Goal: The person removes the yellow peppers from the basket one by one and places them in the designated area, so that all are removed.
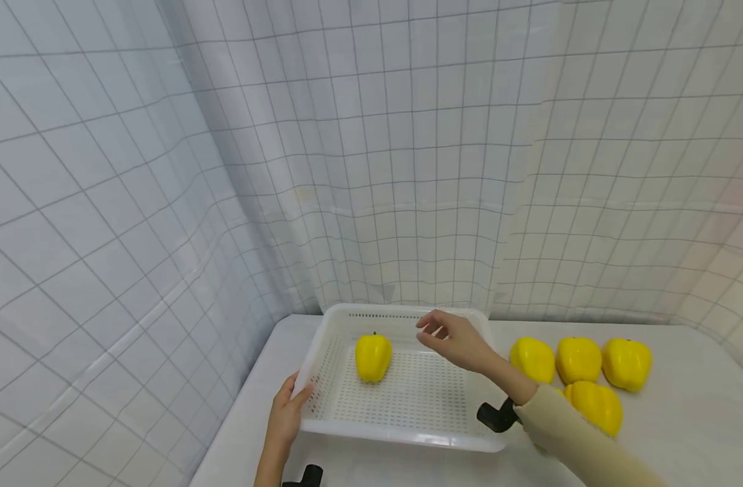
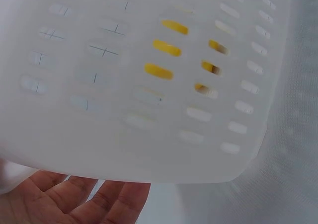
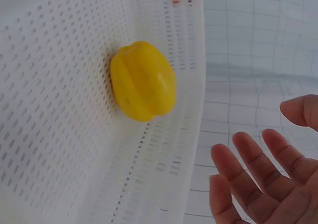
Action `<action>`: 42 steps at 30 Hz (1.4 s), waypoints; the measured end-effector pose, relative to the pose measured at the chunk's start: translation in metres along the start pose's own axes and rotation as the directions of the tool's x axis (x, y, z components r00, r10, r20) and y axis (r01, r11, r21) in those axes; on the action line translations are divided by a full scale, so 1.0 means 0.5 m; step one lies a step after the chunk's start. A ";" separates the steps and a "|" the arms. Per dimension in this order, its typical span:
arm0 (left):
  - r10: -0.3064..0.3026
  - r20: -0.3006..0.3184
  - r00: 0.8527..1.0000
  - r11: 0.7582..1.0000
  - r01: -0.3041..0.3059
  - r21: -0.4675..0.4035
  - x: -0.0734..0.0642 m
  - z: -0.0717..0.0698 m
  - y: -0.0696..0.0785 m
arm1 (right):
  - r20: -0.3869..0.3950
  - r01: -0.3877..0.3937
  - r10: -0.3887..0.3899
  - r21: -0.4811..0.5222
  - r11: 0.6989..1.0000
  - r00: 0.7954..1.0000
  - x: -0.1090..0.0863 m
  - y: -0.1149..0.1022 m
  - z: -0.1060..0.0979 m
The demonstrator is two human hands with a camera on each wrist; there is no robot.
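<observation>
A yellow bell pepper [image 1: 373,357] lies inside a white perforated plastic basket [image 1: 408,437], toward its left side. My left hand [image 1: 283,414] grips the basket's left rim, thumb on the inner side and fingers outside. From the left wrist view, the fingers [image 2: 107,201] show along the basket's edge, and yellow shows through the slots. My right hand [image 1: 453,340] hovers over the back right part of the basket, fingers loosely bent and holding nothing. In the right wrist view the pepper [image 3: 143,82] sits near the basket wall, apart from the right hand [image 3: 273,184].
Several more yellow bell peppers [image 1: 578,360] stand on the white table [image 1: 682,419] right of the basket, some partly behind the right forearm. White grid-patterned curtains [image 1: 396,169] hang behind and to the left. A black wrist device [image 1: 498,415] is on the right arm.
</observation>
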State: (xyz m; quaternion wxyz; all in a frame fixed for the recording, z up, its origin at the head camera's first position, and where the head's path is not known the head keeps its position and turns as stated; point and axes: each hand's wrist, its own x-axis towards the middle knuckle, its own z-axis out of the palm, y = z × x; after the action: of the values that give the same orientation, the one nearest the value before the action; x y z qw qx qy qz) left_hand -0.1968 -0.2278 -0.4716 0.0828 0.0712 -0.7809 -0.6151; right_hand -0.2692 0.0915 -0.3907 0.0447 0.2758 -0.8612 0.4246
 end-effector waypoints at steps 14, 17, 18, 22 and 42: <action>0.001 -0.010 1.000 1.000 -0.001 0.013 -0.003 0.002 -0.003 | 0.273 -0.094 0.129 -0.136 0.986 0.953 0.076 0.024 0.127; 0.006 -0.013 1.000 1.000 -0.005 0.013 -0.003 0.001 -0.002 | 0.259 -0.132 0.163 -0.132 0.982 0.952 0.086 0.026 0.144; 0.004 -0.014 1.000 1.000 -0.004 0.011 -0.003 0.001 -0.003 | 0.253 -0.151 0.179 -0.127 0.980 0.951 0.089 0.026 0.149; 0.007 -0.009 1.000 1.000 -0.007 0.004 -0.001 0.002 -0.005 | 0.228 -0.219 0.237 -0.103 0.970 0.944 0.101 0.033 0.168; 0.016 -0.003 1.000 1.000 -0.016 -0.004 -0.003 -0.002 0.000 | 0.190 -0.385 0.390 -0.062 0.921 0.901 0.125 0.035 0.238</action>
State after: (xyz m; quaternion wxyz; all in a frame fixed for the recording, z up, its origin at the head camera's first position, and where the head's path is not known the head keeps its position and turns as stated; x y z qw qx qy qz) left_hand -0.1952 -0.2286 -0.4713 0.0892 0.0657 -0.7799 -0.6160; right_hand -0.3122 -0.0172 -0.4589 -0.1237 0.1396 -0.9037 0.3855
